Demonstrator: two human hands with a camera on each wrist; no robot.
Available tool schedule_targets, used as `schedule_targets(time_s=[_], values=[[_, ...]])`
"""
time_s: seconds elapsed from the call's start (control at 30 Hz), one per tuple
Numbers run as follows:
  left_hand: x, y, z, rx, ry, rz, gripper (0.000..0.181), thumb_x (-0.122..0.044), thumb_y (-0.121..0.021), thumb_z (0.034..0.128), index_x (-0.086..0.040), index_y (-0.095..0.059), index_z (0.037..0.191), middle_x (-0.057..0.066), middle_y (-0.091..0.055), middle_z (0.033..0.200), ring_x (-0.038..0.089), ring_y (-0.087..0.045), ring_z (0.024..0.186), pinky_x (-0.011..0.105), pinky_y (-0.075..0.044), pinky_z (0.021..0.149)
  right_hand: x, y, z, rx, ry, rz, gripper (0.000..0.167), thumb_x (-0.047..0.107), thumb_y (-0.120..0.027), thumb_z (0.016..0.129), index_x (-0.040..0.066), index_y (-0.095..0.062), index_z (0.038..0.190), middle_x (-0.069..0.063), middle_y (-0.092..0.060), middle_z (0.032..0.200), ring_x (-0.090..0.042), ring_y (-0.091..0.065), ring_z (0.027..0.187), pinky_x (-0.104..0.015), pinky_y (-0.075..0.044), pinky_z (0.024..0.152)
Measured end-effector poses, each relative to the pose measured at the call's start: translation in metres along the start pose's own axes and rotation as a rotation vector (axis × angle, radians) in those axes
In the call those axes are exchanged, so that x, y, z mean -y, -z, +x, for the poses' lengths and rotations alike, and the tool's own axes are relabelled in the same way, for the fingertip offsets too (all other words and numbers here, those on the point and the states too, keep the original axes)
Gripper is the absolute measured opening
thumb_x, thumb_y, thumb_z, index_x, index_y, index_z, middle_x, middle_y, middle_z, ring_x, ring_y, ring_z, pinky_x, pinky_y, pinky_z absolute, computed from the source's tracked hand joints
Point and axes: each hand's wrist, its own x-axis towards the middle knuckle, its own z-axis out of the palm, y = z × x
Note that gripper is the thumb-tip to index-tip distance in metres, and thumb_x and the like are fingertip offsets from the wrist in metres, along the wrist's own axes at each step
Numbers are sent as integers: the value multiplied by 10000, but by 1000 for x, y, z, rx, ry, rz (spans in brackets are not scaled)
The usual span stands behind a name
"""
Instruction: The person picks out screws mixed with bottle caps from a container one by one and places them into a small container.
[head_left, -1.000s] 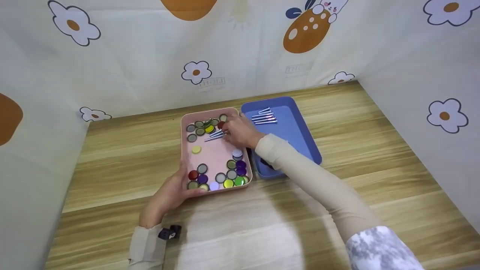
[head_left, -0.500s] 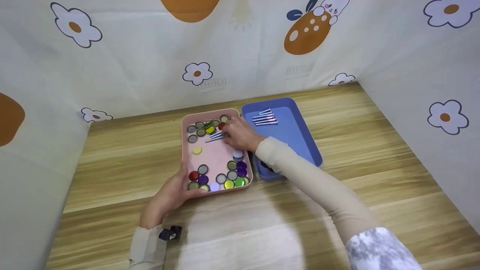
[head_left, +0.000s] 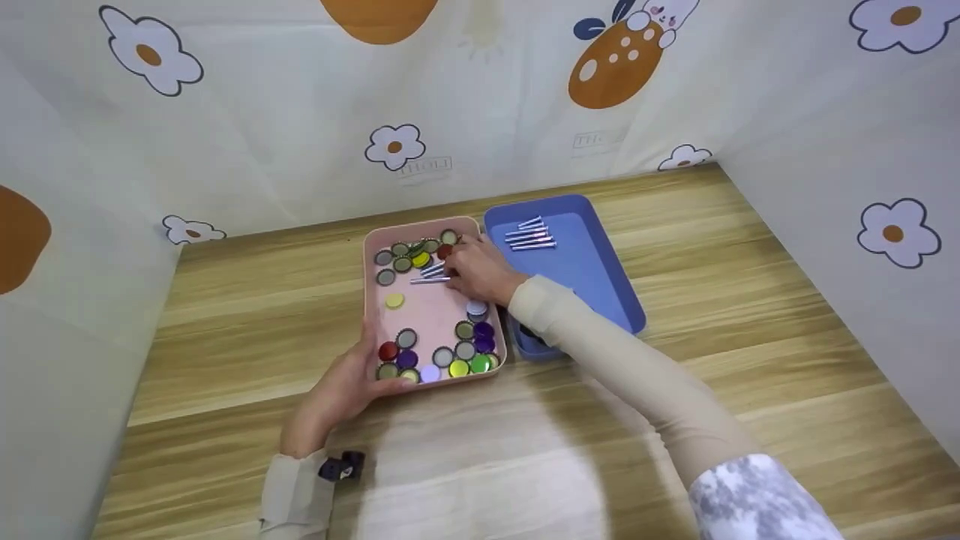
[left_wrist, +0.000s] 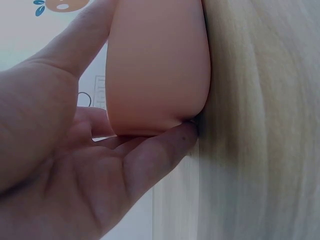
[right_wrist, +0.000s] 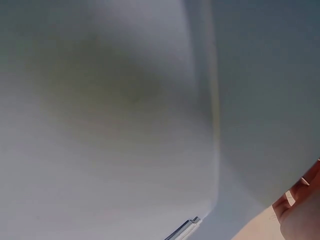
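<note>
My left hand (head_left: pixel 346 379) grips the near left corner of the pink tray (head_left: pixel 434 382), thumb at the rim; in the left wrist view, fingers (left_wrist: pixel 160 157) curl against the tray's side and underneath. Inside that tray, my right hand (head_left: pixel 481 268) is at the right ends of several silver screws (head_left: pixel 429 280). Its curled fingers appear to pinch the nearest one, though the fingertips are hidden. Bottle caps (head_left: pixel 402 264) in several colours lie around the screws. In the right wrist view only part of the right hand (right_wrist: pixel 305 215) shows at the lower right.
Touching or close beside the pink tray on its right stands a blue tray (head_left: pixel 592 277), where several screws (head_left: pixel 531 238) lie in a row. More bottle caps (head_left: pixel 465 350) gather at the pink tray's near end. Patterned cloth (head_left: pixel 285 112) walls the wooden table (head_left: pixel 247 300).
The nearest screw at my right fingers has turned from slanted to nearly level. My right hand has barely shifted. The left hand and both trays stay in place.
</note>
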Motion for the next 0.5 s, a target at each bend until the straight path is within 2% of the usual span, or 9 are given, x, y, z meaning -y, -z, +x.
schedule_targets(time_s=[0.13, 0.5], values=[[0, 0, 0, 8, 8, 14, 1213, -370, -791, 850, -54, 116, 1592, 246, -159, 1656, 370, -245, 1524, 516, -165, 1256, 0, 0, 0, 6, 1, -24, 195, 272, -717, 929, 128, -795, 1036, -96, -751, 1127, -311, -597, 1130, -469, -424, 969], [0, 1, -1, 19, 21, -4, 1227, -376, -792, 850, -82, 143, 1589, 244, -149, 1655, 385, -235, 1522, 522, -151, 1254, 3, 1, 3, 21, -15, -46, 163, 193, -683, 944, 87, -768, 1033, -83, -736, 1145, -301, -569, 1157, -468, -376, 1109]])
